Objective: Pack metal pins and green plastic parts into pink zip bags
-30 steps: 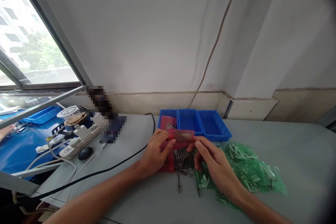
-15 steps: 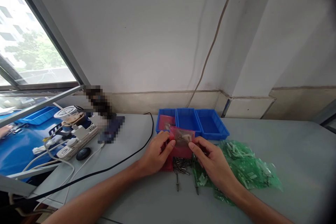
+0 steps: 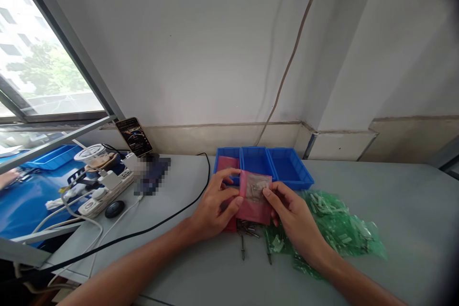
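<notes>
Pink pouch [image 3: 253,213]: I have it just in front of the middle blue bin [image 3: 257,160], overlapping that bin's near edge in my view, with small pieces showing through its upper part. The fingers of my right hand [image 3: 296,220] are clamped on the pouch's right edge, thumb across its face. The thumb and fingers of my left hand [image 3: 213,205] spread along its left edge; I cannot tell how tightly they close. Right beside the middle bin on its left is the left blue bin [image 3: 229,149], a second pink pouch [image 3: 227,163] lying in it; on its right sits the right blue bin [image 3: 289,167]. On the gray counter [image 3: 201,272] in front of the middle bin lie metal pins [image 3: 251,229], partly hidden by my pouch. Green bags [image 3: 337,232] of parts lie in front and to its right. Well to its left are a black mouse [image 3: 114,209] and a propped phone [image 3: 134,137].
</notes>
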A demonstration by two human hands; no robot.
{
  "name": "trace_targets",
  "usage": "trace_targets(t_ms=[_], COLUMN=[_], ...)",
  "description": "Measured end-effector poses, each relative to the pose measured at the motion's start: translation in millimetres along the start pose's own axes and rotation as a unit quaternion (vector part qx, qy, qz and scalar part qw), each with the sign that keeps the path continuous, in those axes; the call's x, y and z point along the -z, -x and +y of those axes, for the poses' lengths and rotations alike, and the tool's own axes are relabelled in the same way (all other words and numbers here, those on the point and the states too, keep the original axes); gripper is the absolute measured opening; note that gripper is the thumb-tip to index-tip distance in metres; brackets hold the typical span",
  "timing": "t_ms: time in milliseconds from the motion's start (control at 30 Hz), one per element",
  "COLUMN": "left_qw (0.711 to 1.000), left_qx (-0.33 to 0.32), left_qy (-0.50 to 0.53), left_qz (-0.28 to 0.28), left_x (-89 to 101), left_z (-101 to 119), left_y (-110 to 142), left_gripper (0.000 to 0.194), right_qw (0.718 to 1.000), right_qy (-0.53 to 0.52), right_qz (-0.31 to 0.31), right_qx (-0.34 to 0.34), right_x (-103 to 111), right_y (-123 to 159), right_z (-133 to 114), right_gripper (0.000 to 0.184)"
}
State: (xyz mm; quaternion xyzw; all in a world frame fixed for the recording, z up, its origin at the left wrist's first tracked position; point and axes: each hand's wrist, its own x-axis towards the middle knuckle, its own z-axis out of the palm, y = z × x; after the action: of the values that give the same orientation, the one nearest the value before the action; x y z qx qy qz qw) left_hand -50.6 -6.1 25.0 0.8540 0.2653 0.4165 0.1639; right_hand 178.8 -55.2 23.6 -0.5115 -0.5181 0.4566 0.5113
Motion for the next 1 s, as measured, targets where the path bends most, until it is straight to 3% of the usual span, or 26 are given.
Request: trace_targets(t_ms=[167,433,633,733,833,1000], left_qw=[0.997,0.995,0.997,0.998,0.998,0.996], left_qx=[-0.064,-0.070,-0.060,-0.055,-0.047,-0.047], left_qy=[-0.019,-0.004,0.013,-0.005,-0.034,-0.064], left_qz=[-0.029,-0.072,-0.038,-0.017,0.009,0.031], left_x=[2.6,6.4,5.5,3.1,-0.1,-4.9], left_z=[0.3,2.3,2.9,2.6,-0.6,-8.3], left_y=[-0.8,-0.7,-0.6,0.2,2.8,6.4], left_gripper=[0.035,0.049,0.041,0.035,0.041,0.051], right_qw=[0.999,0.999,0.999,0.999,0.999,0.999], right_qy=[-0.026,-0.001,-0.031,-0.038,-0.049,-0.045], right_qz=[0.014,0.026,0.004,0.001,0.005,-0.009], right_qx=[0.015,0.019,0.009,-0.007,-0.014,-0.010], right_x=[0.8,2.6,1.0,-0.8,-1.9,-1.8], right_y=[-2.2,-2.6,2.5,2.8,2.3,2.9], right_z=[-0.1,-5.3,-11.6,-13.5,-14.0,-12.3], right_gripper=[0.042,0.055,0.057,0.047,0.035,0.037])
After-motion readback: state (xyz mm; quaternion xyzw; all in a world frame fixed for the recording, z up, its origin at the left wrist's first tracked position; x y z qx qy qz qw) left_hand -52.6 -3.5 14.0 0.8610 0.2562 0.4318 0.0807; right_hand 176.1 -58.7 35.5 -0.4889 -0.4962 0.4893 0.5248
